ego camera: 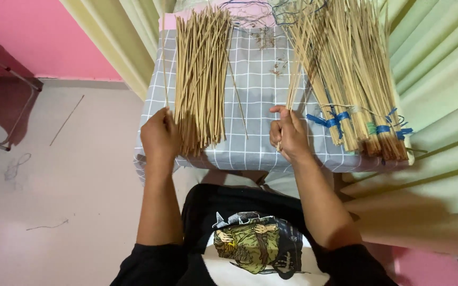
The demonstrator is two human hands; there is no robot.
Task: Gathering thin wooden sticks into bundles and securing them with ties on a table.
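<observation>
A loose pile of thin tan sticks (201, 74) lies on a table covered with a grey checked cloth (263, 106). My left hand (159, 135) rests at the pile's near left end and pinches a single stick (164, 58) that stands upright. My right hand (288, 135) is closed around a few sticks (294, 87) drawn from the larger heap. That heap holds bundles of sticks (348, 74) tied with blue string (331, 120) on the right of the table.
Pale green curtains (441, 79) hang behind and to the right of the table. A pink wall (49, 37) and a dark metal frame (6, 79) are at the left. Stray sticks and threads lie on the pale floor (70, 175).
</observation>
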